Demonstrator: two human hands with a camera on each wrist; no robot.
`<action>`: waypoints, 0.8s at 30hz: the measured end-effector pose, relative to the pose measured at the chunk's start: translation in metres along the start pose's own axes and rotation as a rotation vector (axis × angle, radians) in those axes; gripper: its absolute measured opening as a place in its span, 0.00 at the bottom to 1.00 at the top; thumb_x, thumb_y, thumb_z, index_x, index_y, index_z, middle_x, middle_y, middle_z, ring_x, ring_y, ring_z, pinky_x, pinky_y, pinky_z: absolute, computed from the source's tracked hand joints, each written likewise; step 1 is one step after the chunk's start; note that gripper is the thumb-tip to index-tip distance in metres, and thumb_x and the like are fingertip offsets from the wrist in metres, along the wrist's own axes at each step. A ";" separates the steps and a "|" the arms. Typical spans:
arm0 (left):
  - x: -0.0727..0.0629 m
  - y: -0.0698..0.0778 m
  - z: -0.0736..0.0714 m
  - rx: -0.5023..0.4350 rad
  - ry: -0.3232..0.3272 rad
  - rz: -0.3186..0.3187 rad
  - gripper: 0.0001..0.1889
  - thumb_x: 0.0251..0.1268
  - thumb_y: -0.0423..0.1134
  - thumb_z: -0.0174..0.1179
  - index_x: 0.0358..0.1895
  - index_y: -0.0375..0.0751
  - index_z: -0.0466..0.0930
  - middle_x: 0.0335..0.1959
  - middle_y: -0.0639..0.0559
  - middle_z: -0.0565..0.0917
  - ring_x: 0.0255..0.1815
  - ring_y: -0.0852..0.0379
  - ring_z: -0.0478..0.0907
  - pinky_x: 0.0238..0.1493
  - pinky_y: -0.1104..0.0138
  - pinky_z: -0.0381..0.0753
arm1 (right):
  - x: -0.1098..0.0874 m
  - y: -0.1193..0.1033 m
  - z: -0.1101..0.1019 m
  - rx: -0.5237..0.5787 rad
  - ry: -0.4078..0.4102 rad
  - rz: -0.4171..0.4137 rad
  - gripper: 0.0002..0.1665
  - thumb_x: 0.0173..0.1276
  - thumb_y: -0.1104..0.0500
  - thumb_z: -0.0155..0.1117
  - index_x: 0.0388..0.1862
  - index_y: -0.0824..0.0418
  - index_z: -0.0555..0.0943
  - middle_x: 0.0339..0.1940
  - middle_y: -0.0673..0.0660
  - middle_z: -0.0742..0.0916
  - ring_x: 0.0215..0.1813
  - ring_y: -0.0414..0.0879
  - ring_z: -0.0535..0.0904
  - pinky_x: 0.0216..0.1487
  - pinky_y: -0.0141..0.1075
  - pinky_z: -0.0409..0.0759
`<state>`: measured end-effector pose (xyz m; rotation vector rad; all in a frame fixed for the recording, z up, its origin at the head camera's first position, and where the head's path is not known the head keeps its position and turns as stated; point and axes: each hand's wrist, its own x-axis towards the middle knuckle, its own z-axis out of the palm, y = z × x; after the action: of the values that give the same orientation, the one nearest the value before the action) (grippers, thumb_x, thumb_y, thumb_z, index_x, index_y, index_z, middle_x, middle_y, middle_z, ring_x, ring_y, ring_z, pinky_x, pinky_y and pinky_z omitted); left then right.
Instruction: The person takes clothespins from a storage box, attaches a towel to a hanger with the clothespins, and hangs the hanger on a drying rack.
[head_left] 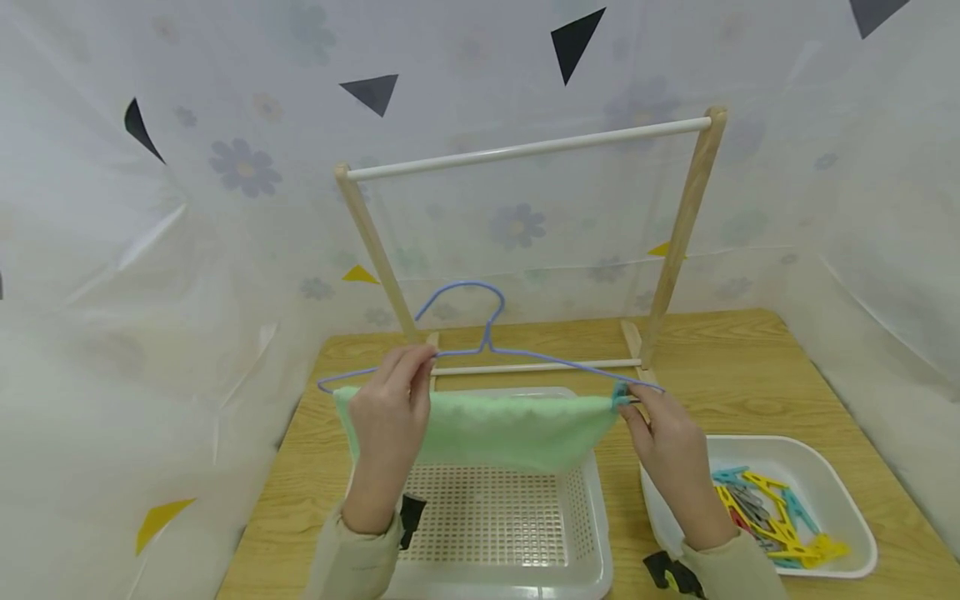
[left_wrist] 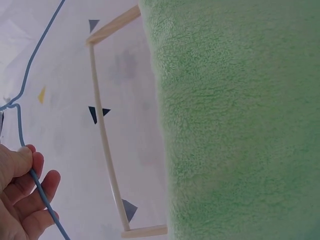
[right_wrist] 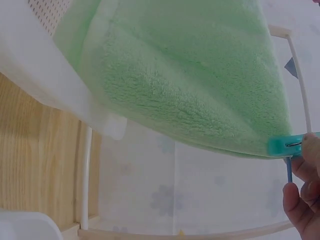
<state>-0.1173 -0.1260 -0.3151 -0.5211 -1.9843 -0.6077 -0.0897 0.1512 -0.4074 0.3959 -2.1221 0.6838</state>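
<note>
A blue wire hanger (head_left: 551,359) is held up over the table, its hook pointing upward and curving left. My left hand (head_left: 393,412) pinches the hanger's left arm between thumb and fingers, as the left wrist view also shows. Folded over the hanger's bottom bar is a fuzzy light green towel (head_left: 502,433), which hides most of that bar. At the towel's right corner sits a teal clothespin (right_wrist: 278,145), its jaws over the cloth. My right hand (head_left: 670,437) pinches the clothespin's handle end between thumb and fingers, close to the hanger's right end.
Below the towel stands a white perforated basket (head_left: 602,533). On the right, a white tray (head_left: 840,483) holds several yellow, teal, grey and red clothespins (head_left: 780,529). A wooden rack (head_left: 686,225) with a white top rod (head_left: 532,148) stands behind on the wood-grain table (head_left: 750,367).
</note>
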 end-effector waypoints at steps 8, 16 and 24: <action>0.001 0.001 0.000 0.052 0.000 -0.010 0.05 0.59 0.34 0.58 0.30 0.37 0.82 0.27 0.48 0.81 0.20 0.53 0.78 0.09 0.66 0.66 | 0.002 -0.003 -0.001 -0.020 -0.062 0.047 0.21 0.42 0.70 0.70 0.38 0.74 0.78 0.30 0.65 0.83 0.31 0.58 0.78 0.23 0.46 0.75; -0.004 -0.003 0.005 0.067 -0.013 -0.019 0.04 0.58 0.34 0.60 0.30 0.37 0.82 0.28 0.48 0.81 0.22 0.53 0.79 0.11 0.65 0.69 | 0.004 -0.006 -0.004 -0.075 -0.139 0.135 0.19 0.44 0.68 0.71 0.38 0.71 0.79 0.29 0.63 0.83 0.24 0.53 0.75 0.16 0.38 0.68; -0.004 -0.006 0.007 0.083 -0.017 -0.024 0.03 0.56 0.33 0.61 0.30 0.37 0.83 0.28 0.48 0.82 0.22 0.53 0.79 0.12 0.65 0.70 | 0.004 -0.005 -0.005 -0.079 -0.191 0.234 0.18 0.45 0.64 0.72 0.38 0.67 0.82 0.23 0.56 0.82 0.21 0.45 0.72 0.13 0.30 0.61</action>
<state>-0.1234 -0.1265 -0.3229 -0.4539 -2.0254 -0.5350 -0.0865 0.1500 -0.4001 0.1758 -2.3945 0.7147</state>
